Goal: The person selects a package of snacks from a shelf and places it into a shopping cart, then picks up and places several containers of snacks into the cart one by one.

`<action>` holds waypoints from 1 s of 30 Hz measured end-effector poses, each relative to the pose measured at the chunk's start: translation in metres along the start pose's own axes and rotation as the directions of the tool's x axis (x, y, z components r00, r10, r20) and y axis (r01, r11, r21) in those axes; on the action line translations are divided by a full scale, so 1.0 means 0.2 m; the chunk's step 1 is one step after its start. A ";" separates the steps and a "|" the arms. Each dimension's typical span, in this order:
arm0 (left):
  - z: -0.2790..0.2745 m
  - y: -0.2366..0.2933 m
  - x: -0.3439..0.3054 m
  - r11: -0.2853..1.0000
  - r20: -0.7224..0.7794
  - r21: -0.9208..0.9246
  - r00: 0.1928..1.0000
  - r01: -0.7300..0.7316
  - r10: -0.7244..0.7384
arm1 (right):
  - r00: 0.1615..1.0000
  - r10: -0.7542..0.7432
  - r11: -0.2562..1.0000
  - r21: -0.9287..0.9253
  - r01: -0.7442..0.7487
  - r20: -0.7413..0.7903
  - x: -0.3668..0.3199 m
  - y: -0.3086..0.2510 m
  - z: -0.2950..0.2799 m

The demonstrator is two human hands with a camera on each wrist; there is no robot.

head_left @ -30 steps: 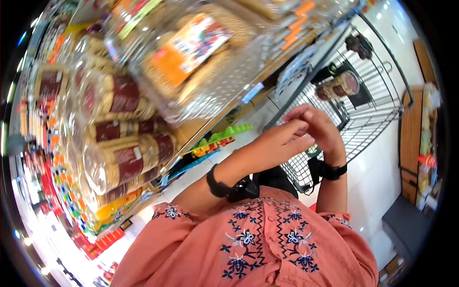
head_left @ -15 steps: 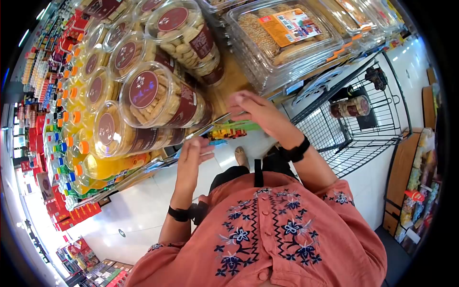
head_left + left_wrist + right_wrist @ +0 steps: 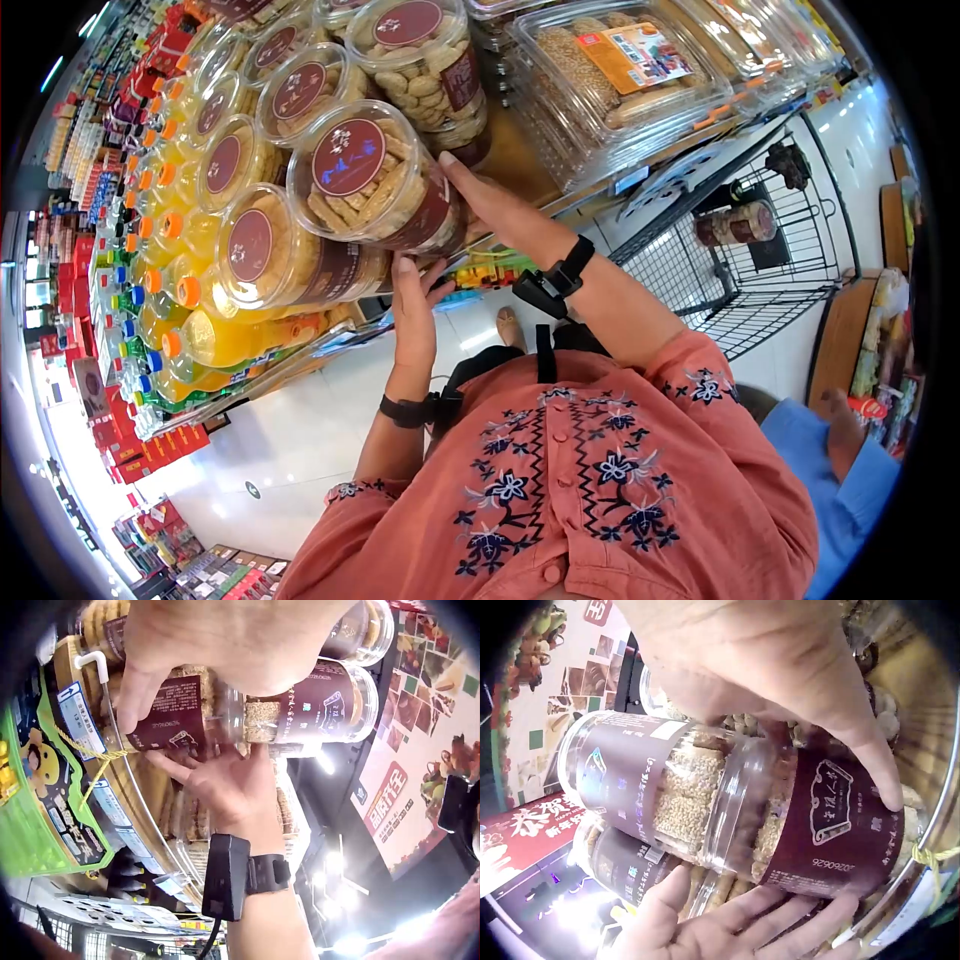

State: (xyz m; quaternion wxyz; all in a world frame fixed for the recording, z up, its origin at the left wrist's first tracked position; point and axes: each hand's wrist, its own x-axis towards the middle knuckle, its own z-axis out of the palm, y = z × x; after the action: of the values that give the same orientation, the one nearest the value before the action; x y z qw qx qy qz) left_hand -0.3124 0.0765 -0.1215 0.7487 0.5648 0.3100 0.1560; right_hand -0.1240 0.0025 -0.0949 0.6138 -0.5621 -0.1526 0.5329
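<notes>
Two stacked clear jars of sesame sticks with dark red labels [image 3: 370,180] [image 3: 169,716] [image 3: 832,817] stand at the shelf's front edge. My left hand [image 3: 412,315] [image 3: 225,645] [image 3: 727,922] lies along their near side, thumb and fingers on the lower jar. Round the other side, my right hand [image 3: 495,205] [image 3: 232,791] [image 3: 772,660] holds the same jar, its thumb across the label in the right wrist view. In the head view most of the right fingers are hidden behind the jars.
More snack jars [image 3: 260,250] and orange drink bottles [image 3: 215,335] crowd the left. Clear biscuit boxes [image 3: 610,90] are stacked to the right. A wire cart [image 3: 750,290] holding a jar stands beyond. Someone in blue [image 3: 820,480] is at the lower right.
My hands first came apart from near each other, then moved up to the front jars and now touch them. The person in blue has come into view at the right.
</notes>
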 end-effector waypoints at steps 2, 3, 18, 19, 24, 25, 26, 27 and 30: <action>0.01 0.01 0.00 1.000 -0.003 0.011 1.000 0.000 0.000 | 1.000 0.007 1.000 0.006 -0.007 -0.026 0.01 0.00 -0.01; 0.02 0.01 0.00 1.000 0.004 0.013 1.000 -0.007 0.007 | 0.999 0.001 1.000 0.014 -0.001 -0.035 0.01 0.00 -0.02; 0.03 0.16 0.17 0.991 0.026 0.022 0.991 0.131 -0.131 | 0.991 0.067 0.997 0.032 -0.063 -0.113 -0.05 -0.15 -0.02; 0.03 0.18 0.17 0.988 0.052 -0.003 0.987 0.153 -0.153 | 0.988 0.088 0.996 0.022 -0.085 -0.126 -0.04 -0.13 -0.02; 0.03 0.14 0.18 0.985 0.130 -0.083 0.981 0.154 -0.142 | 0.988 0.081 0.991 -0.099 -0.095 -0.132 -0.11 -0.13 -0.01; 0.04 0.17 0.15 0.986 0.148 -0.075 0.980 0.147 -0.135 | 0.982 0.010 0.999 -0.043 -0.018 -0.190 -0.16 -0.14 0.02; 0.10 0.24 0.11 0.979 0.071 -0.107 0.984 0.171 -0.164 | 0.965 -0.058 0.998 0.007 0.062 -0.254 -0.18 -0.15 0.07; 0.09 0.24 0.10 0.975 0.054 -0.161 0.987 0.155 -0.148 | 0.966 -0.141 0.986 0.060 0.158 -0.216 -0.17 -0.12 0.08; 0.16 0.35 -0.03 0.987 0.086 -0.131 0.992 0.099 -0.088 | 0.879 -0.433 0.901 -0.135 0.413 -0.201 -0.34 -0.14 0.06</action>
State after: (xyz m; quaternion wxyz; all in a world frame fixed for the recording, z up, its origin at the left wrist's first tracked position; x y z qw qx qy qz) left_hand -0.2886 0.0708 -0.0483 0.8034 0.5037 0.2947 0.1186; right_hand -0.1456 -0.0427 -0.0389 0.7031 -0.5987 -0.2243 0.3113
